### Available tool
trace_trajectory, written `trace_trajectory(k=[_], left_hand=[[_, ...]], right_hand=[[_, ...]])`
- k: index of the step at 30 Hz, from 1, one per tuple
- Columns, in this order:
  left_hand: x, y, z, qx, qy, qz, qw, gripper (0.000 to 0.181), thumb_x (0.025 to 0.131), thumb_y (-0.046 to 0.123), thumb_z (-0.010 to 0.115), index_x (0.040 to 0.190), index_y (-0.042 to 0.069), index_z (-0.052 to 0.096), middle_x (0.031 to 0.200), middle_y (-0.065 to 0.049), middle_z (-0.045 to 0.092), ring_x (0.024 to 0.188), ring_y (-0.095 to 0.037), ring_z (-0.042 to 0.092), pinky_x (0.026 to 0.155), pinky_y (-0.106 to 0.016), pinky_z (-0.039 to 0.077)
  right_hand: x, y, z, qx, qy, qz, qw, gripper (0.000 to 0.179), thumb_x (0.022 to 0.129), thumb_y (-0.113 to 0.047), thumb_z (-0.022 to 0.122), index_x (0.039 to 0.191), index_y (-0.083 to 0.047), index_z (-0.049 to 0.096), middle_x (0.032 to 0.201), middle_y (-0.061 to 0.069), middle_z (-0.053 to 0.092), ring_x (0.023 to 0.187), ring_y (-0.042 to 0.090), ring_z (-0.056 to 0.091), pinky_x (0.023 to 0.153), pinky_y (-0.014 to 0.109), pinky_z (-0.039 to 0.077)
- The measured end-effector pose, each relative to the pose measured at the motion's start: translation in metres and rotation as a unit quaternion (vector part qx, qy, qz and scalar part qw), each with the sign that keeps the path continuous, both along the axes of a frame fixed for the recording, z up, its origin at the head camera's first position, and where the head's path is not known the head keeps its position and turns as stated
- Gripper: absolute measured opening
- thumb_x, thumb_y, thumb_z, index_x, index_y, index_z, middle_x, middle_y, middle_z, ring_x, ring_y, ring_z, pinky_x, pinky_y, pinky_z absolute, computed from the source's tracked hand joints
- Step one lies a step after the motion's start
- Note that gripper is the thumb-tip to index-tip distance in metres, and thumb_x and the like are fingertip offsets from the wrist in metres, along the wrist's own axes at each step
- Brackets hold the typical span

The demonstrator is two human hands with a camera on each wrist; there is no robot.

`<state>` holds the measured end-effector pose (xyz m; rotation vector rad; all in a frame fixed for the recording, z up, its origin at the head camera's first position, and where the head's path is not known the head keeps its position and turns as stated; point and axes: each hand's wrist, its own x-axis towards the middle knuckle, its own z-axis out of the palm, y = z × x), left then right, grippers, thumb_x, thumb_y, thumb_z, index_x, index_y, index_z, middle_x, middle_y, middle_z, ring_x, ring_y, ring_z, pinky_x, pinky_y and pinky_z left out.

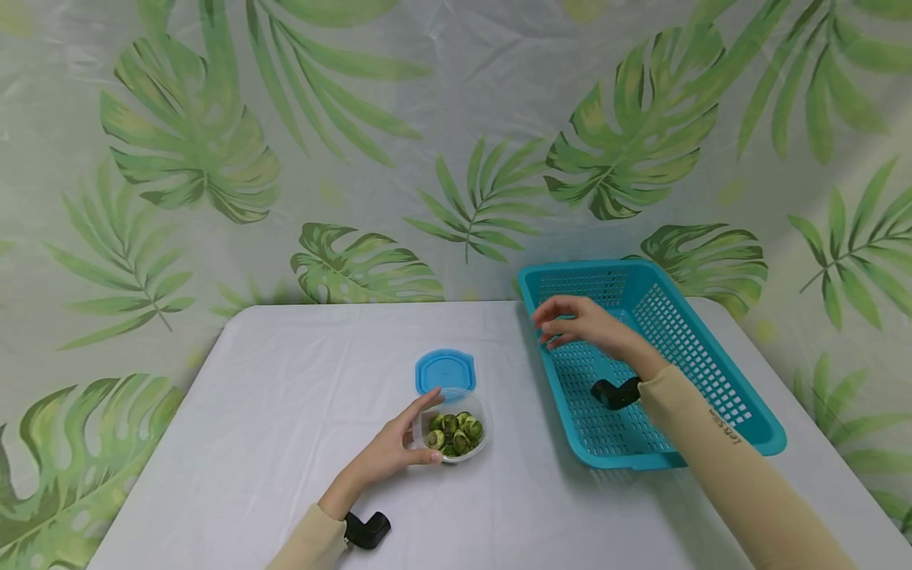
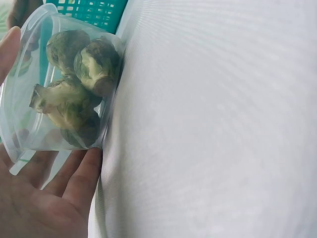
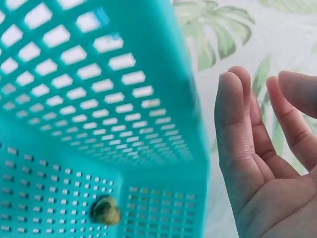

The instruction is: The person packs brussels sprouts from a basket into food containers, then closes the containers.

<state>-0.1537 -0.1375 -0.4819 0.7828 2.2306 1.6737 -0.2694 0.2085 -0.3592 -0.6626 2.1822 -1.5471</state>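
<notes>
A clear plastic tub with several Brussels sprouts in it stands upright on the table. My left hand holds it from the left, thumb on the near side and fingers round the far side. In the left wrist view the sprouts show through the tub's wall. My right hand, empty, hovers over the left side of a teal basket, its fingers loosely bent. A single sprout lies in a corner of the basket in the right wrist view; in the head view it does not show.
Just behind the tub lies a blue lid, flat on the white-covered table. The basket fills the table's right side and has raised, perforated walls. A leaf-patterned cloth hangs behind the table.
</notes>
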Motion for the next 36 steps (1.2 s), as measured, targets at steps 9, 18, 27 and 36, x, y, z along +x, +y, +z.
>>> trace_trajectory(k=[9,18,27,36], left_hand=[[0.006,0.003,0.015,-0.007,-0.004,0.002,1.0,0.086,0.084,-0.001,0.07,0.152,0.002,0.018,0.151,-0.022,0.028,0.134,-0.044,0.03,0.099,-0.066,0.028],[-0.003,-0.002,-0.01,-0.011,0.003,0.005,0.9999,0.088,0.085,0.01,0.073,0.154,0.013,0.018,0.153,-0.01,0.029,0.136,-0.034,0.032,0.1,-0.063,0.03],[-0.003,-0.002,-0.01,-0.007,-0.001,0.003,1.0,0.087,0.086,0.013,0.072,0.154,0.016,0.018,0.153,-0.009,0.029,0.137,-0.034,0.029,0.102,-0.062,0.028],[-0.004,-0.002,-0.01,-0.007,-0.016,0.006,0.9998,0.087,0.086,0.014,0.073,0.154,0.015,0.018,0.154,-0.007,0.029,0.138,-0.032,0.027,0.103,-0.062,0.026]], right_hand=[[-0.014,0.014,-0.009,-0.012,-0.001,-0.035,0.9993,0.029,0.097,-0.008,0.056,0.12,0.009,0.051,0.123,0.031,0.047,0.102,0.046,0.055,0.081,0.044,0.052],[-0.03,0.027,-0.02,0.022,-0.015,-0.086,0.996,0.039,0.097,-0.005,0.054,0.131,0.012,0.042,0.13,0.031,0.042,0.11,0.046,0.052,0.085,0.046,0.051],[-0.044,0.037,-0.032,0.062,-0.031,-0.101,0.9925,0.041,0.1,-0.007,0.048,0.136,0.01,0.038,0.135,0.032,0.039,0.118,0.048,0.045,0.095,0.057,0.041],[-0.053,0.042,-0.044,0.111,-0.051,-0.092,0.9882,0.042,0.1,-0.009,0.045,0.138,0.008,0.037,0.129,0.033,0.042,0.112,0.047,0.048,0.094,0.056,0.041]])
